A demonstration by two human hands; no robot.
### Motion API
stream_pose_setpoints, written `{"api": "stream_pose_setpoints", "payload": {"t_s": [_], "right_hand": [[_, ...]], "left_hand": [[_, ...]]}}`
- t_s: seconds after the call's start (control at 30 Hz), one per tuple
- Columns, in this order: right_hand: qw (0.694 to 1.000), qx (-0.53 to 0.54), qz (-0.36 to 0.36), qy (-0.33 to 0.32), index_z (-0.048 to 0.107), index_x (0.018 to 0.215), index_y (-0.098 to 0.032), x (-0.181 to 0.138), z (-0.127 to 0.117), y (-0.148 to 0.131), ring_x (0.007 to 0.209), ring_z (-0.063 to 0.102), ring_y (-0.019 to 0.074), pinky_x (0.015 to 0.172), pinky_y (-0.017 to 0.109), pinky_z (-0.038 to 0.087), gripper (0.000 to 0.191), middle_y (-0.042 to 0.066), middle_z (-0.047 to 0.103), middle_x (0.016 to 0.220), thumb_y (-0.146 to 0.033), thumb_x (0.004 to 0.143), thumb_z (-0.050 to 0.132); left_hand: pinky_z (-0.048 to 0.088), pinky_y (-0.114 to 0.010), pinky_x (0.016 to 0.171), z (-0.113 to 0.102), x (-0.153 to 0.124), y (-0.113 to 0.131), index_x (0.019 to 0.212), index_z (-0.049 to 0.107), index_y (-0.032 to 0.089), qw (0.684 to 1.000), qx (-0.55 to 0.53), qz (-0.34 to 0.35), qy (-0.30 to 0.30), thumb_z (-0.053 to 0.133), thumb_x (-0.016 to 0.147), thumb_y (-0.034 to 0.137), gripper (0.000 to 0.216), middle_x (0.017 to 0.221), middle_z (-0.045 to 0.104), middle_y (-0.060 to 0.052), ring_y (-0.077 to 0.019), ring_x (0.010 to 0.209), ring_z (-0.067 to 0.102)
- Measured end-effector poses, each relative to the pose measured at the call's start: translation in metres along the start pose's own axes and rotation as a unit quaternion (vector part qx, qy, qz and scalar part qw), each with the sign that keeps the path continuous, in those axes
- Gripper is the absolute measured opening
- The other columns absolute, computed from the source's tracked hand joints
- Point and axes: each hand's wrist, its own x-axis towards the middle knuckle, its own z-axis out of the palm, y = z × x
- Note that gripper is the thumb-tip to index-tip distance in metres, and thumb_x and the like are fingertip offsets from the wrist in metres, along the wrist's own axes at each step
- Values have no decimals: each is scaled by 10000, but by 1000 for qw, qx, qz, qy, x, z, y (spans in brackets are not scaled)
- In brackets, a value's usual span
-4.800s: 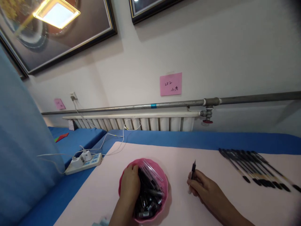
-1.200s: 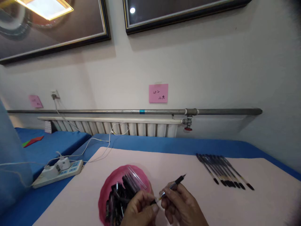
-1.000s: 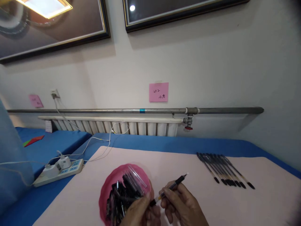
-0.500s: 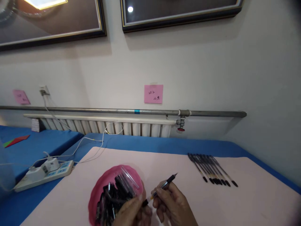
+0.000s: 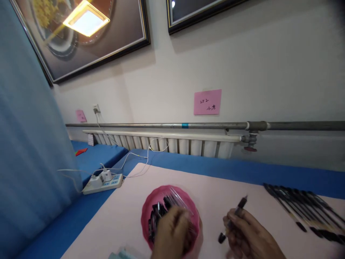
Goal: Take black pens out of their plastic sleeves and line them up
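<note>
My right hand [image 5: 246, 233] pinches a pen [image 5: 233, 220] between thumb and fingers. The pen is held slantwise, its pointed tip up and to the right, its black end down and to the left. Blurred by motion, my left hand [image 5: 172, 230] reaches over the pink scalloped bowl [image 5: 146, 212], its fingertips down among the contents and hidden. Black pen parts [image 5: 154, 217] fill the bowl, and several clear tubes [image 5: 179, 198] lean on its far right side. To the right of my right hand, a row of black-ended pens [image 5: 302, 208] lies side by side on pink paper [image 5: 113, 223].
A power strip [image 5: 111, 182] with white chargers and cables lies on the blue cloth [image 5: 159, 157] at left. Behind the table run a radiator [image 5: 185, 146] and a metal pipe [image 5: 210, 125]. A blue curtain [image 5: 32, 144] hangs at left, and pale blue material [image 5: 122, 253] shows at the bottom edge.
The view has swung left, bringing the curtain in. My left hand has left the pen's lower end and moved into the bowl. The pen stays in my right hand.
</note>
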Motion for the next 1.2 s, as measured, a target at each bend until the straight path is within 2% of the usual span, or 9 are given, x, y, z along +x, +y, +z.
{"api": "stream_pose_setpoints", "payload": {"t_s": [0.07, 0.13, 0.23, 0.43, 0.57, 0.83, 1.0, 1.1, 1.2], "right_hand": [[999, -49, -2, 22, 504, 648, -212, 9, -7, 1, 361, 350, 60, 330, 156, 277, 270, -86, 442, 451, -437, 750, 613], [994, -102, 11, 40, 461, 602, -214, 19, -15, 3, 323, 289, 51, 316, 163, 229, 300, -106, 367, 416, -439, 768, 572], [986, -158, 21, 38, 414, 566, -220, 31, -24, 9, 292, 275, 48, 322, 182, 233, 317, -120, 322, 389, -429, 768, 542], [983, -180, 17, 15, 404, 563, -227, 37, -27, 12, 284, 284, 48, 336, 201, 276, 300, -121, 345, 388, -400, 762, 546], [983, -182, 19, 4, 409, 558, -228, 35, -27, 11, 273, 283, 50, 325, 202, 264, 295, -119, 354, 379, -389, 762, 550], [985, -171, 19, -6, 400, 566, -225, 38, -28, 13, 262, 311, 47, 316, 183, 269, 290, -119, 379, 375, -372, 773, 541], [988, -150, 20, -29, 480, 639, -207, 40, -31, 15, 273, 319, 46, 301, 169, 243, 216, -108, 421, 401, -368, 778, 519], [989, -137, 23, -38, 528, 713, -190, 42, -33, 16, 307, 389, 63, 289, 161, 231, 198, -86, 464, 438, -380, 766, 528], [991, -124, 26, -45, 543, 758, -177, 44, -36, 17, 321, 408, 61, 281, 157, 222, 211, -66, 509, 497, -388, 748, 539]], "left_hand": [[402, -232, 553, -31, 11, 0, 814, 608, 184, 991, 69, 25, 114, 488, 768, 416, 265, 670, 607, -2, -136, 596, 531], [432, -262, 614, -59, 23, -5, 815, 610, 193, 975, 122, 21, 185, 481, 758, 370, 227, 730, 638, -14, -166, 659, 568], [442, -275, 680, -81, 34, -15, 815, 607, 199, 967, 182, -2, 180, 467, 758, 296, 180, 795, 665, -26, -175, 725, 601], [401, -295, 805, -65, 27, -18, 813, 624, 188, 913, 401, 16, 73, 510, 684, 146, 177, 913, 639, -55, -194, 892, 564], [373, -316, 880, -60, 25, -18, 822, 636, 177, 889, 457, 28, 23, 505, 637, 76, 249, 1007, 602, -84, -219, 984, 519], [407, -289, 762, -65, 28, -20, 710, 619, 185, 902, 425, 21, 66, 426, 648, 23, 260, 844, 621, -57, -196, 822, 565], [408, -299, 679, -70, 29, -27, 630, 610, 200, 915, 388, 36, 106, 447, 670, 75, 209, 720, 627, -48, -214, 718, 579], [417, -306, 681, -73, 30, -28, 687, 627, 213, 917, 376, 32, 131, 479, 699, 140, 165, 733, 657, -52, -234, 740, 602], [431, -309, 734, -76, 30, -23, 810, 631, 206, 911, 392, 10, 129, 440, 758, 194, 198, 863, 689, -75, -236, 823, 623]]}}
